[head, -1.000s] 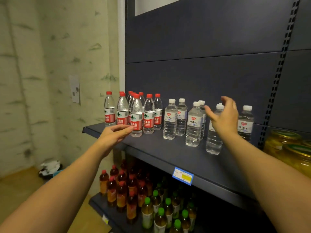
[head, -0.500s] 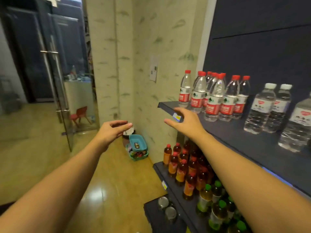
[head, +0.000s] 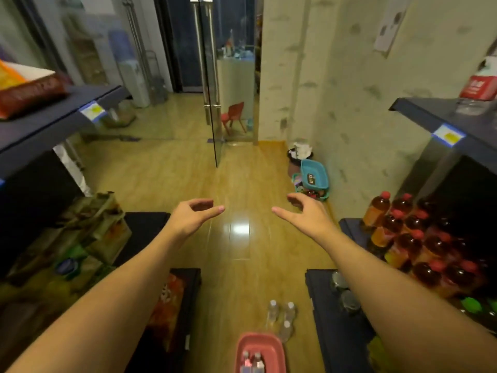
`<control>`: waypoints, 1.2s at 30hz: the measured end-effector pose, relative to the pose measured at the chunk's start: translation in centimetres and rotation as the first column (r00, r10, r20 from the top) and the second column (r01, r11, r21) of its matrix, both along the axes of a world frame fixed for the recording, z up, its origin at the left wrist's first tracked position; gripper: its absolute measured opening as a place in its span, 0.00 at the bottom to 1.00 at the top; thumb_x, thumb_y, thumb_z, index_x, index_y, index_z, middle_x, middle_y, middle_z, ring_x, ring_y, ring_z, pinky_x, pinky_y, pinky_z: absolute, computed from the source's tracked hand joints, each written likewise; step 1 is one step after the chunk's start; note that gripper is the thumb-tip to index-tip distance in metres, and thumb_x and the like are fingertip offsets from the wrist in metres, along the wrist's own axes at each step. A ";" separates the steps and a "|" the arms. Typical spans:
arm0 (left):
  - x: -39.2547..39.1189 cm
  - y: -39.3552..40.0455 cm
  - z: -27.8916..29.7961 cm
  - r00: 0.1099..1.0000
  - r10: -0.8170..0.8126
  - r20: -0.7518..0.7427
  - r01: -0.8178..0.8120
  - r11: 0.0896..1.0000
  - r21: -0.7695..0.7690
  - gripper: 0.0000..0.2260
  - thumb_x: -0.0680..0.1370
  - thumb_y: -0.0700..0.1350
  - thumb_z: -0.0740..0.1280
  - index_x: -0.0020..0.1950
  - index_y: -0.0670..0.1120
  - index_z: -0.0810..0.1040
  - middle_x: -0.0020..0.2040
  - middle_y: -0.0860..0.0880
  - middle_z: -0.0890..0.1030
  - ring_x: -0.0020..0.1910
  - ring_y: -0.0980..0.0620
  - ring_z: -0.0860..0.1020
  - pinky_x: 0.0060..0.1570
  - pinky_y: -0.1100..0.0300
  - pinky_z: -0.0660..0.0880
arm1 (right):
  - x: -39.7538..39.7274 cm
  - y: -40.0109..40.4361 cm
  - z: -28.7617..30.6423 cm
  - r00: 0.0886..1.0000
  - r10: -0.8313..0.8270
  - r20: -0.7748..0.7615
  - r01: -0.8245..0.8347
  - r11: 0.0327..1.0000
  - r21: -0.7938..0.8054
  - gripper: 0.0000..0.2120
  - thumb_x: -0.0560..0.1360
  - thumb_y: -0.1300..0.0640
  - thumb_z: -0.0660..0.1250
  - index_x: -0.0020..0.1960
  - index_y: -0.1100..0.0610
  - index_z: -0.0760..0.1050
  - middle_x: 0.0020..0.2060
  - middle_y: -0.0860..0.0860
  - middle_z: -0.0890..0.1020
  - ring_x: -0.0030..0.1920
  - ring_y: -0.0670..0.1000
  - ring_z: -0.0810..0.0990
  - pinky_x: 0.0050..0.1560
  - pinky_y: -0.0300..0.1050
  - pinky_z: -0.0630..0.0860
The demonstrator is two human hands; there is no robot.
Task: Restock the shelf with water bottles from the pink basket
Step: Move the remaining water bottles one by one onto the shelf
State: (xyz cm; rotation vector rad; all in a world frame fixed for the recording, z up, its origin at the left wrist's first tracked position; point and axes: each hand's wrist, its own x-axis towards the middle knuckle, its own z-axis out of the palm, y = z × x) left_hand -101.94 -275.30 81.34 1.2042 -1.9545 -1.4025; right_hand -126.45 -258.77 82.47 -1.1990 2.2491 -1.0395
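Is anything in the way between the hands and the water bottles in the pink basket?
Nothing visible is. The left hand and right hand hang open and empty over bare floor. The pink basket sits on the floor below them with bottles inside. More water bottles stand just beyond it.

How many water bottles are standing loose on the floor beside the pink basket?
3, clustered on the floor just beyond the pink basket: one at left, one at right, one nearest the basket.
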 end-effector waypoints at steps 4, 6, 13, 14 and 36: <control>0.1 0.9 -6.6 0.997 0.021 0.069 -0.026 0.997 0.076 0.27 0.71 0.57 0.79 0.67 0.47 0.82 0.59 0.53 0.83 0.59 0.54 0.80 0.59 0.60 0.73 | 0.3 0.5 -7.0 0.984 -0.057 0.172 0.047 0.997 0.060 0.43 0.63 0.33 0.76 0.70 0.57 0.75 0.65 0.51 0.80 0.65 0.49 0.78 0.67 0.45 0.74; 0.2 1.8 -11.9 0.994 0.010 0.113 -0.027 0.990 0.142 0.31 0.69 0.59 0.80 0.68 0.48 0.82 0.61 0.52 0.84 0.62 0.52 0.81 0.64 0.56 0.76 | 0.5 2.1 -12.6 0.960 -0.098 0.262 0.065 0.989 0.132 0.47 0.60 0.31 0.76 0.71 0.56 0.74 0.66 0.51 0.79 0.66 0.50 0.77 0.68 0.49 0.74; 1.9 9.1 -33.9 0.955 -0.045 0.295 -0.071 0.925 0.372 0.36 0.69 0.62 0.79 0.72 0.48 0.78 0.68 0.50 0.81 0.64 0.53 0.78 0.66 0.57 0.73 | 4.2 11.5 -34.5 0.853 -0.313 0.417 0.067 0.859 0.508 0.34 0.69 0.45 0.78 0.71 0.56 0.74 0.67 0.54 0.78 0.63 0.52 0.77 0.66 0.51 0.74; 2.3 10.4 -36.9 0.949 -0.059 0.308 -0.078 0.908 0.413 0.35 0.70 0.60 0.79 0.73 0.47 0.77 0.69 0.49 0.80 0.65 0.52 0.78 0.65 0.57 0.72 | 4.9 12.7 -37.4 0.828 -0.349 0.439 0.055 0.830 0.555 0.35 0.69 0.44 0.78 0.71 0.56 0.73 0.67 0.54 0.77 0.64 0.54 0.77 0.68 0.54 0.73; 9.1 25.7 -84.6 0.944 0.055 0.324 -0.274 0.676 0.684 0.18 0.71 0.45 0.81 0.59 0.54 0.84 0.52 0.58 0.87 0.53 0.60 0.85 0.52 0.65 0.81 | 15.8 11.6 -90.3 0.775 -0.485 0.406 0.189 0.790 0.583 0.30 0.66 0.34 0.75 0.59 0.51 0.75 0.53 0.47 0.83 0.52 0.52 0.83 0.54 0.54 0.81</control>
